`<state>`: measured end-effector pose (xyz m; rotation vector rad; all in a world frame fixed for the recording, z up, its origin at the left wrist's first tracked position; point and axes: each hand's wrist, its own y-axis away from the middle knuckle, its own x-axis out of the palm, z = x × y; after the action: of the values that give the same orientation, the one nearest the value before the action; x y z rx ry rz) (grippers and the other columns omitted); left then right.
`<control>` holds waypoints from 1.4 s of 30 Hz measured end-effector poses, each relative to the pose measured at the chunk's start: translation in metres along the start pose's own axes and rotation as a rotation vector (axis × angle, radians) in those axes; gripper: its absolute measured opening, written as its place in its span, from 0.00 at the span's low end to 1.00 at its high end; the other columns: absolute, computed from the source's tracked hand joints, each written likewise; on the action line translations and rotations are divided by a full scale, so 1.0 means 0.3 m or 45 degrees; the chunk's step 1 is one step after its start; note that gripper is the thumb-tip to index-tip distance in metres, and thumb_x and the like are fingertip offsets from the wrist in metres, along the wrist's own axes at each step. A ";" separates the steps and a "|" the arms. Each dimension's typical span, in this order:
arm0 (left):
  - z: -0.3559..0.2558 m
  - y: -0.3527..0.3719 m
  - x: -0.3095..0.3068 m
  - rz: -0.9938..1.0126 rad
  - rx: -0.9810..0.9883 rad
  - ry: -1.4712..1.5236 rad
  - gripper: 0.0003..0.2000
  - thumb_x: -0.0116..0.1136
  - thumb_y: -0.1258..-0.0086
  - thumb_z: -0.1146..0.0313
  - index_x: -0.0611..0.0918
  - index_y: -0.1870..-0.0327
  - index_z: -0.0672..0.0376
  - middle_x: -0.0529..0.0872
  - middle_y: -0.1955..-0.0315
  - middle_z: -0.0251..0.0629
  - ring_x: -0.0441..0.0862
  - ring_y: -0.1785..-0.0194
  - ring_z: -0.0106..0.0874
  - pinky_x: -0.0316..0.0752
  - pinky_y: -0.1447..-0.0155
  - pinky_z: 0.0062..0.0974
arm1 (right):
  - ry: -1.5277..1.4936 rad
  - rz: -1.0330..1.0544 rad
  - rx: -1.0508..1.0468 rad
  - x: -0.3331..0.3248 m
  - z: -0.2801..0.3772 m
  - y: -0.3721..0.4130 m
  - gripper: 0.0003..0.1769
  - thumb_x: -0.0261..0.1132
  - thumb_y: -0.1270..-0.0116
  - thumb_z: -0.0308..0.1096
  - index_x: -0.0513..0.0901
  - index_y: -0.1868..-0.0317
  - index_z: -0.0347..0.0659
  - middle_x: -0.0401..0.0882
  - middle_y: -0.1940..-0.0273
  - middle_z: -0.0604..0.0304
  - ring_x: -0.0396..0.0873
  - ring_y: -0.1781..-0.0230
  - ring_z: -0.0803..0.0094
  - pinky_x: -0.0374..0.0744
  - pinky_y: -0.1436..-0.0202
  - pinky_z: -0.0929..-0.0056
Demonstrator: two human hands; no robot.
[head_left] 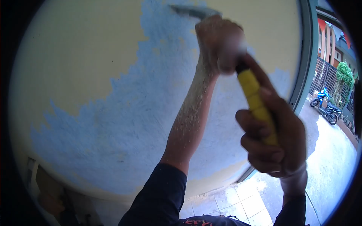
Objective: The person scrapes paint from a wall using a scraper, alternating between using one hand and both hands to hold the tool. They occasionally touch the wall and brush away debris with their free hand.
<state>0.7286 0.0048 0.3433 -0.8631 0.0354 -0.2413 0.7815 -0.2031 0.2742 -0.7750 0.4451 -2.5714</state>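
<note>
My left hand (222, 43) is raised at the upper middle, its fingers wrapped round the upper part of a tool near its metal blade (192, 12). The blade reaches left over a blue patch (132, 94) on the cream wall (79, 52). Lower and to the right, my right hand (279, 135) grips the tool's yellow handle (254, 90). Pale dust and flakes cover my left forearm. Part of the tool between blade and handle is hidden by my left hand and blurred.
A dark door frame (301, 64) edges the wall on the right. Beyond it are a blue motorbike (326, 105), a fence and a green plant (344, 77). Pale floor tiles (230, 197) lie below. Dim, unclear objects show at the lower left.
</note>
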 end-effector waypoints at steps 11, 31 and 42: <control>-0.056 0.050 0.002 0.073 0.049 -0.227 0.20 0.46 0.41 0.55 0.64 0.90 0.55 0.64 0.89 0.33 0.65 0.86 0.29 0.56 0.78 0.26 | 0.099 -0.109 -0.038 -0.050 -0.060 0.034 0.30 0.41 0.23 0.45 0.45 0.24 0.58 0.60 0.80 0.69 0.56 0.93 0.88 0.59 0.97 0.90; -0.036 0.037 0.063 0.069 0.028 -0.096 0.15 0.43 0.47 0.59 0.64 0.91 0.54 0.61 0.92 0.35 0.61 0.88 0.33 0.55 0.79 0.30 | -0.115 -0.073 -0.073 -0.090 -0.027 0.038 0.30 0.41 0.22 0.42 0.42 0.24 0.60 0.62 0.81 0.65 0.60 0.94 0.84 0.66 0.98 0.84; 0.075 -0.034 0.056 0.078 0.198 -0.149 0.19 0.39 0.39 0.56 0.63 0.89 0.54 0.62 0.91 0.34 0.62 0.87 0.34 0.55 0.79 0.30 | -0.026 -0.084 -0.158 -0.068 0.033 -0.040 0.30 0.40 0.21 0.42 0.41 0.23 0.60 0.63 0.80 0.65 0.58 0.94 0.85 0.65 0.97 0.87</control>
<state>0.7459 0.0115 0.3670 -0.7188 -0.0655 -0.1336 0.7993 -0.1849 0.2778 -0.8714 0.5863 -2.6142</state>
